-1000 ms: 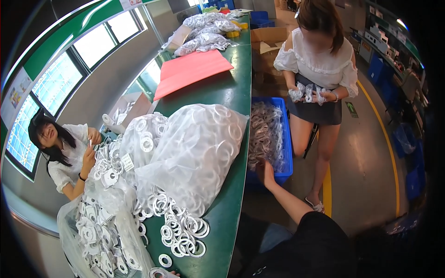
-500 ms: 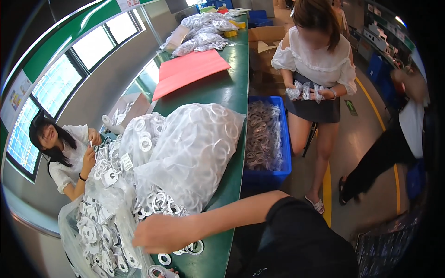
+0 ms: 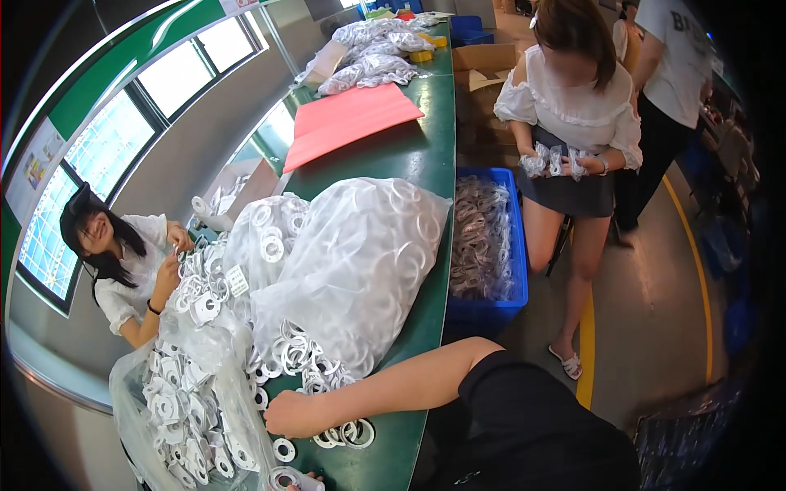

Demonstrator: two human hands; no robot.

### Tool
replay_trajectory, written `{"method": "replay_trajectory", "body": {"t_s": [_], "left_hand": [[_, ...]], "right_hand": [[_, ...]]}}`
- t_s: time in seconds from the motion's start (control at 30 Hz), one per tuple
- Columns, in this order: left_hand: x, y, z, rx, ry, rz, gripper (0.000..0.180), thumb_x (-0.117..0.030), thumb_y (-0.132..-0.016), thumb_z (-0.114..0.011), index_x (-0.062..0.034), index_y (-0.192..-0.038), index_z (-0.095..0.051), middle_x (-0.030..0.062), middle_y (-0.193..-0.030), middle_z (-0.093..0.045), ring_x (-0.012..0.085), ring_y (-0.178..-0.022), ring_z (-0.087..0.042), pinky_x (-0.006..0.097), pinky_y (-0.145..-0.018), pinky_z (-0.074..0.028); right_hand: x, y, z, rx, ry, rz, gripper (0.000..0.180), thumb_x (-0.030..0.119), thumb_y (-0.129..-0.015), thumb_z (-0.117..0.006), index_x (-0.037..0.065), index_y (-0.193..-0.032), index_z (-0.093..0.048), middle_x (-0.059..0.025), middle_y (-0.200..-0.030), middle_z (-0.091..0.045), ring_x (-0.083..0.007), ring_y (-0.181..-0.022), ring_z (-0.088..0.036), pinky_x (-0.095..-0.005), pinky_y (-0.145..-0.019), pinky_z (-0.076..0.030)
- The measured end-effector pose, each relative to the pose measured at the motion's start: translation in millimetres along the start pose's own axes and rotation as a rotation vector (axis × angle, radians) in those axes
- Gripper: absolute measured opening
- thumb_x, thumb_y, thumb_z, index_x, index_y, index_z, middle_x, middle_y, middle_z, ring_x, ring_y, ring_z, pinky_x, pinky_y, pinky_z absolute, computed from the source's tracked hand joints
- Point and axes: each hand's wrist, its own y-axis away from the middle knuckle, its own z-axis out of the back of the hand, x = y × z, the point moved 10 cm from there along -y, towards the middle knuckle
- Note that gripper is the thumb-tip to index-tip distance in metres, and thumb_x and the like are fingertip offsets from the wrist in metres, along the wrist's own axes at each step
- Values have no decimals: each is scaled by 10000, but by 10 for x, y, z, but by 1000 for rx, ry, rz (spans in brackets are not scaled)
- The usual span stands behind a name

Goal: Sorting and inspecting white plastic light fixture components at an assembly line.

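My right hand [image 3: 296,414] hangs over the green table among loose white rings, its fingers curled and mostly hidden from view. Whatever it holds, if anything, cannot be seen. At the lower edge, only some fingers of my left hand [image 3: 314,478] show, closed around a white cylindrical piece [image 3: 288,477] with a ring-shaped end. A single white ring [image 3: 284,449] lies between the two hands. Beside my right wrist are more loose rings [image 3: 357,434]. An open clear bag [image 3: 131,393] of flat white ring-shaped parts stands to the left of my hands.
A large translucent bag [image 3: 352,262] of rings lies on the green table [image 3: 430,213], with a red sheet [image 3: 348,123] beyond. A co-worker [image 3: 123,262] handles parts at left. Another person [image 3: 577,114] holds wrapped pieces beside a blue crate [image 3: 521,245].
The view has shifted, so the table scene sits further right. My right hand stays near the loose rings. At far right, a walking person is now behind the standing co-worker.
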Motion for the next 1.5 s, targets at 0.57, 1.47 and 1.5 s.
{"method": "replay_trajectory", "body": {"t_s": [0.57, 1.47, 1.5], "left_hand": [[-96, 42, 37, -119, 81, 52, 417, -227, -862, -526, 45, -1173, -464, 157, -1048, -539, 231, -874, -548, 333, -739, -464], [296, 87, 306, -260, 10, 232, 566, -241, -848, -527, -15, -1330, -335, 200, -1265, -441, 313, -1129, -460, 449, -935, -386], [270, 88, 279, -256, 13, 235, 566, -241, -848, -527, -15, -1330, -335, 200, -1265, -441, 313, -1129, -460, 449, -935, -386]], "right_hand": [[367, 113, 114, -290, -131, 302, 369, 209, -530, -714, 59, -848, -603, -145, -927, -490, -312, -885, -508, -381, -724, -436], [387, 34, -55, -197, 47, 348, 269, 245, -571, -698, 68, -734, -578, -69, -779, -547, -247, -832, -542, -375, -647, -425], [400, 83, 67, -194, 48, 344, 269, 245, -571, -698, 68, -734, -578, -69, -779, -547, -247, -832, -542, -375, -647, -425]]}}
